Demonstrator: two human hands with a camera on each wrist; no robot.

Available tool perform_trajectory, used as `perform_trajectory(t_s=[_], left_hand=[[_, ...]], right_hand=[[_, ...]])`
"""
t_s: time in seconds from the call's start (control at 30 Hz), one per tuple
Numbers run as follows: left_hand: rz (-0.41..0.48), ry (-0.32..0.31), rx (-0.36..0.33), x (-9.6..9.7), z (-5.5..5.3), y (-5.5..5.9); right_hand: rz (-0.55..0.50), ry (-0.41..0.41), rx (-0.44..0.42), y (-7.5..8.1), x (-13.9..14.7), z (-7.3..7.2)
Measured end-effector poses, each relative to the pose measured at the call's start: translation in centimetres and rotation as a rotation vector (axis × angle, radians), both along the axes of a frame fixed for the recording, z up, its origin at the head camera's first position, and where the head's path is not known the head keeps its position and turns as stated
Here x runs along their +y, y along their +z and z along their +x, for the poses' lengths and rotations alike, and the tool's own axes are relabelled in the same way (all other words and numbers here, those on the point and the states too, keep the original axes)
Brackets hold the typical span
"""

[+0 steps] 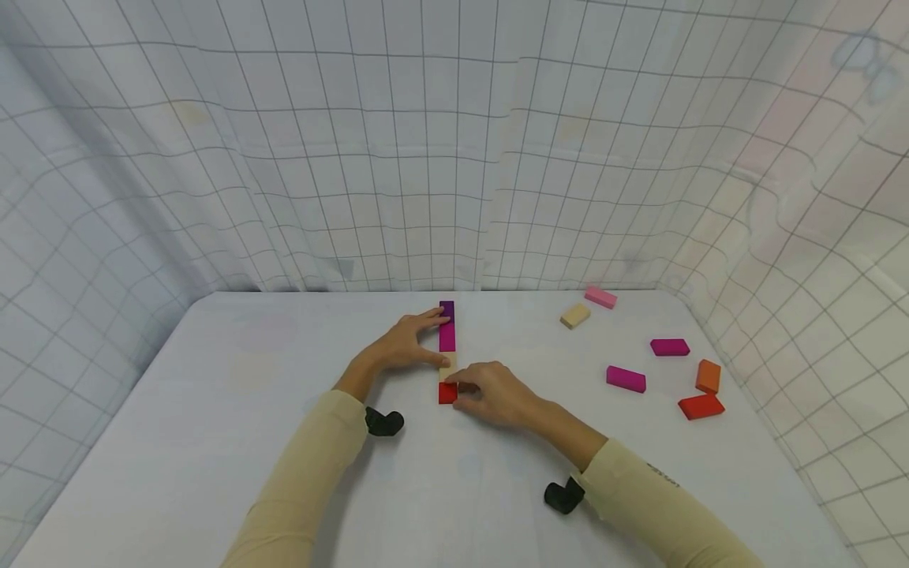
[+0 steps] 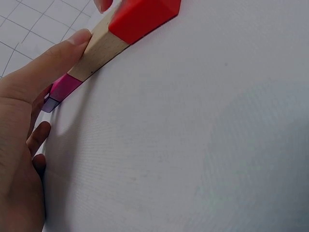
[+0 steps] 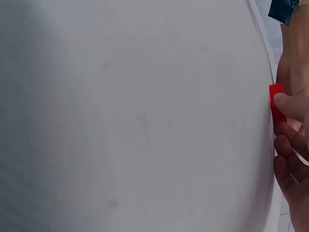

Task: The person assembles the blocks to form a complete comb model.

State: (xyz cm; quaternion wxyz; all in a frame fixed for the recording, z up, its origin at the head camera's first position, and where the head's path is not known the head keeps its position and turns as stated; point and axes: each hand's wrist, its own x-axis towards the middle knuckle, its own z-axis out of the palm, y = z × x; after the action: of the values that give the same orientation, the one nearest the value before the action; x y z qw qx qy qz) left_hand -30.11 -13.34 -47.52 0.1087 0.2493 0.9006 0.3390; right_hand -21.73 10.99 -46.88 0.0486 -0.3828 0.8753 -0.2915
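Observation:
A straight row of blocks stands mid-table: a dark purple block (image 1: 447, 307) at the far end, then a magenta block (image 1: 447, 338), a plain wooden block (image 1: 449, 369) and a red block (image 1: 447, 393) nearest me. My left hand (image 1: 401, 344) reaches in from the left with thumb and fingers spread. Its thumb touches the wooden block and its fingertips rest by the purple and magenta ones. At the near end, my right hand (image 1: 500, 394) pinches the red block between thumb and fingers. In the left wrist view, the red block (image 2: 145, 19) sits against the wooden block (image 2: 99, 50).
Loose blocks lie to the right: a pink one (image 1: 600, 297), a wooden one (image 1: 575, 316), two magenta ones (image 1: 626, 379), an orange one (image 1: 708, 377) and a red one (image 1: 701, 406). A gridded white curtain (image 1: 454, 173) surrounds the white table (image 1: 248, 379) at the back and sides.

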Motion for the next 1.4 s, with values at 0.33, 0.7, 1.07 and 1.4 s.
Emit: perform_trajectory(t_s=[0.33,0.7,1.07,1.4], left_hand=[[-0.029,0.004,-0.007,0.1,0.0,0.1],[-0.017,0.005,-0.018,0.0,0.0,0.1],[-0.019,-0.012,-0.015,0.1,0.0,0.2],[-0.033,-0.003,-0.025,0.1,-0.1,0.1]], right_hand=[[-0.012,-0.037,0.001,1.5,2.4,-0.6],[-0.010,-0.087,0.042,2.9,6.7,-1.4],[-0.002,-0.195,0.071,2.6,12.1,-2.0],[0.030,-0.337,0.013,2.5,18.2,-2.2]])
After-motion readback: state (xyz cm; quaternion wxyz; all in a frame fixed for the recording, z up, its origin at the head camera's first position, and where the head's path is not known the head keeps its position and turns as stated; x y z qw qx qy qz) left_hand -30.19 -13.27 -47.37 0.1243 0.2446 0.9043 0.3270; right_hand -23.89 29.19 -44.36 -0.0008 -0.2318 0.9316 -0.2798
